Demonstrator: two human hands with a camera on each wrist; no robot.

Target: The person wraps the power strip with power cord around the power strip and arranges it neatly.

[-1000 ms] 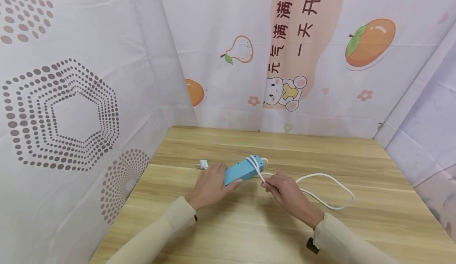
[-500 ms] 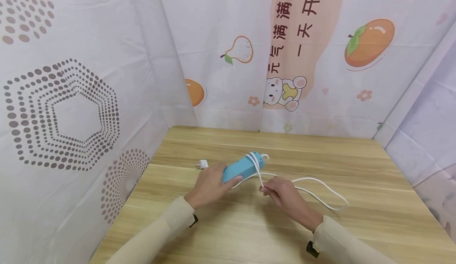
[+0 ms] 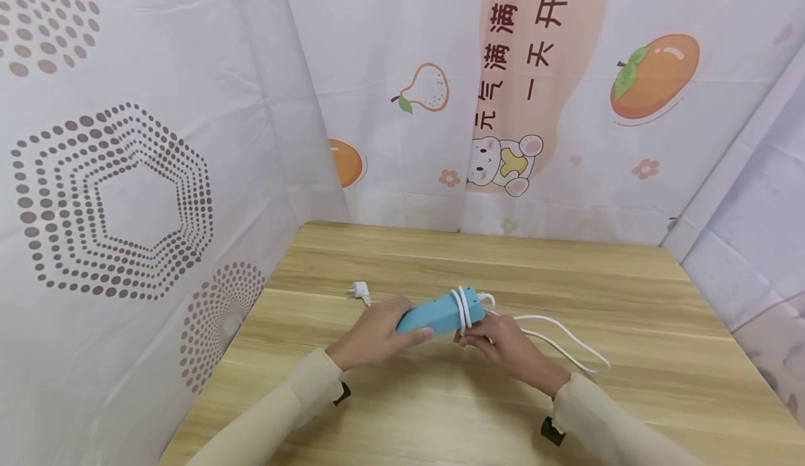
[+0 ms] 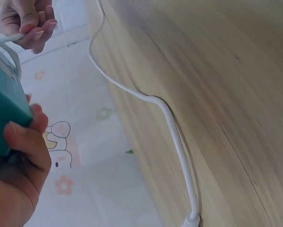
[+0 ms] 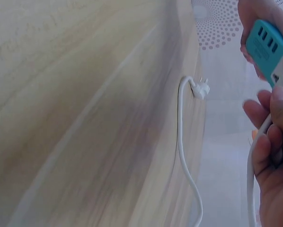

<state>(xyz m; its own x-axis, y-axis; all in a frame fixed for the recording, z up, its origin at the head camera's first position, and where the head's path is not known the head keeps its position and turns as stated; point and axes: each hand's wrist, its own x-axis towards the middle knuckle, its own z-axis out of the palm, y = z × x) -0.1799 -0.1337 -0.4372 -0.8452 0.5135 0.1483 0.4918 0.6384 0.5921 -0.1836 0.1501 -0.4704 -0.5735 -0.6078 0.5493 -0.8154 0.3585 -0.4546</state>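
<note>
A blue-green power strip (image 3: 434, 317) is held above the table by my left hand (image 3: 377, 333), which grips its left end, thumb along the near side. White cord (image 4: 182, 156) is wound round the strip's right end. My right hand (image 3: 506, 348) is close against that end, partly behind it, and pinches the cord between thumb and fingers. The right wrist view shows slots and a white socket face on the power strip (image 5: 264, 52). The cord's white plug (image 3: 360, 290) lies on the table left of the strip, prongs pointing left.
The wooden table (image 3: 402, 410) is bounded by a white printed curtain (image 3: 377, 193) at the back and another hanging on the left. A loose loop of the cord lies on the table right of my right hand.
The strip has shifted right and its right end has dipped, coming up to my right hand. The cord between hand and strip is shorter, and the loop on the table has shrunk slightly.
</note>
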